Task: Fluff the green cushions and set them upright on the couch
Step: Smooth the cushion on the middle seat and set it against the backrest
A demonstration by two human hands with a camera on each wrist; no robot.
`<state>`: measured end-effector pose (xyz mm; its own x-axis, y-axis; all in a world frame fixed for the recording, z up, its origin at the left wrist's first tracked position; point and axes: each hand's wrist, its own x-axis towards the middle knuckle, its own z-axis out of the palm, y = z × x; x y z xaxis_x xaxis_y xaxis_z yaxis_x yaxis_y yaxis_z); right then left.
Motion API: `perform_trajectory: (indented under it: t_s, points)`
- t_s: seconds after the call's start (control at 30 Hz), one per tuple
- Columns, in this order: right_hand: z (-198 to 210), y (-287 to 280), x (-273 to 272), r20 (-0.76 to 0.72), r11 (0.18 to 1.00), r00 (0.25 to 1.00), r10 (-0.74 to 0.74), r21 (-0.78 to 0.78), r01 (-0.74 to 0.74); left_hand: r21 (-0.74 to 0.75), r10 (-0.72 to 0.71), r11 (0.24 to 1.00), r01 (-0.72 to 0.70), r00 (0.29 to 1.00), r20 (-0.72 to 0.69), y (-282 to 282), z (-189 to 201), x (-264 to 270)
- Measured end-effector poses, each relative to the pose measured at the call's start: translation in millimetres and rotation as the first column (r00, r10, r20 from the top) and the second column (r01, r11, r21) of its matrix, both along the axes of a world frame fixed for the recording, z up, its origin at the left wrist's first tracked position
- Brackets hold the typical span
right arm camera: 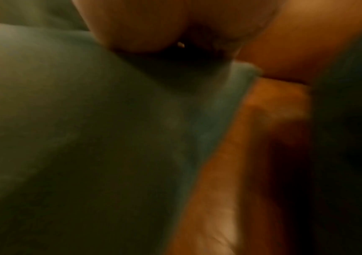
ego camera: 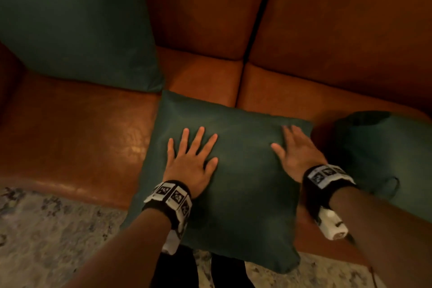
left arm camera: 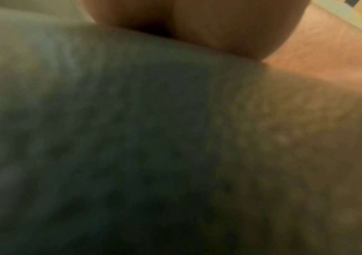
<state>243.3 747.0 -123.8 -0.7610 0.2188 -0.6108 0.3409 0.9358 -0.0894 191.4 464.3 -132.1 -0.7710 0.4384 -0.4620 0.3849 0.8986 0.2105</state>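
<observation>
A dark green cushion [ego camera: 233, 189] lies flat on the brown leather couch seat [ego camera: 70, 135], its near corner hanging over the front edge. My left hand [ego camera: 191, 156] presses flat on its left half with fingers spread. My right hand [ego camera: 294, 149] lies flat near its right edge, fingers straight. A second green cushion [ego camera: 74, 18] stands upright against the backrest at far left. A third green cushion [ego camera: 383, 159] lies slumped on the seat at right. Both wrist views are blurred: green cushion fabric [left arm camera: 132, 138] [right arm camera: 77, 129] fills them below each palm.
The couch backrest [ego camera: 339, 18] rises behind, split by a dark seam in the middle. A pale patterned rug [ego camera: 46, 229] covers the floor in front of the couch. My dark trouser legs [ego camera: 187, 271] show at the bottom.
</observation>
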Motion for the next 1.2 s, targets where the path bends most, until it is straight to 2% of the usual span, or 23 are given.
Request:
perform_trajectory:
  t_s: [0.03,0.07,0.1,0.13,0.2,0.23,0.3,0.37,0.43,0.5,0.6,0.67,0.7,0.73,0.8,0.83,0.9,0.97,1.0,1.03,1.07,1.13,1.2]
  points:
    - [3,19,5,0.102,0.993,0.988,-0.117,0.033,0.114,-0.016,-0.003,1.0,0.003,1.0,-0.001,3,0,0]
    - [5,29,8,0.139,0.979,0.969,-0.202,0.05,0.197,-0.031,-0.003,1.0,0.003,1.0,-0.006,5,1,1]
    - [7,29,6,0.11,0.97,0.964,-0.242,0.045,0.238,-0.043,-0.008,0.999,0.007,1.0,-0.007,5,2,2]
    - [10,19,1,0.018,0.973,0.972,-0.233,0.005,0.233,-0.046,-0.013,0.999,0.012,1.0,-0.007,6,3,3]
    - [16,-23,-19,-0.176,0.99,0.979,-0.103,-0.114,0.084,-0.059,-0.025,0.998,0.025,1.0,-0.002,7,4,5]
    - [17,-51,-29,-0.229,0.986,0.973,0.023,-0.154,-0.059,-0.073,-0.031,0.997,0.031,1.0,0.0,7,3,6]
    - [16,-100,-44,-0.175,0.93,0.936,0.305,-0.154,-0.332,-0.093,-0.035,0.995,0.035,0.999,0.008,6,3,3]
    - [9,-100,-51,-0.125,0.896,0.903,0.411,-0.129,-0.425,-0.097,-0.035,0.995,0.037,0.999,0.023,3,4,-1]
    - [-3,-65,-44,-0.125,0.936,0.941,0.313,-0.124,-0.328,-0.085,-0.033,0.996,0.036,0.999,0.031,3,5,-4]
    - [-13,-22,-27,-0.068,0.991,0.996,0.064,-0.117,-0.071,-0.087,-0.049,0.995,0.054,0.998,0.049,8,7,-4]
    - [-13,11,-7,0.079,0.972,0.969,-0.233,-0.022,0.235,-0.09,-0.075,0.993,0.082,0.994,0.077,13,10,-2]
    - [-5,-4,-5,-0.001,0.935,0.937,-0.35,-0.061,0.349,-0.107,-0.102,0.988,0.114,0.989,0.109,11,12,-3]
    - [4,-22,-4,-0.079,0.935,0.934,-0.349,-0.092,0.342,-0.114,-0.113,0.985,0.127,0.986,0.126,10,13,-3]
    - [13,-47,0,-0.188,0.956,0.94,-0.285,-0.122,0.266,-0.121,-0.117,0.983,0.135,0.983,0.143,9,14,-5]
    - [22,-108,17,-0.356,0.991,0.934,-0.008,-0.126,-0.04,-0.147,-0.118,0.978,0.145,0.977,0.177,10,14,-10]
    - [24,-131,30,-0.352,0.978,0.929,0.117,-0.122,-0.169,-0.162,-0.119,0.975,0.151,0.974,0.191,10,14,-12]
    - [16,-144,60,-0.319,0.968,0.937,0.141,-0.152,-0.198,-0.167,-0.117,0.974,0.152,0.972,0.205,10,14,-15]
    - [0,-130,92,-0.341,0.991,0.94,-0.029,-0.13,-0.017,-0.15,-0.108,0.979,0.141,0.972,0.207,9,13,-15]
    - [-7,-119,111,-0.311,0.981,0.936,-0.166,-0.146,0.126,-0.148,-0.114,0.978,0.146,0.972,0.207,10,13,-14]
    - [-13,-113,135,-0.278,0.939,0.899,-0.339,-0.16,0.305,-0.152,-0.128,0.975,0.162,0.97,0.209,10,13,-11]
    - [-20,-109,157,-0.232,0.858,0.827,-0.512,-0.185,0.479,-0.156,-0.126,0.975,0.159,0.971,0.205,9,13,-11]
    - [-30,-111,205,-0.085,0.626,0.622,-0.779,-0.182,0.759,-0.153,-0.135,0.974,0.167,0.97,0.201,6,13,-9]
    - [-25,-113,230,0.035,0.489,0.501,-0.865,-0.167,0.856,-0.15,-0.137,0.974,0.168,0.971,0.196,4,13,-11]
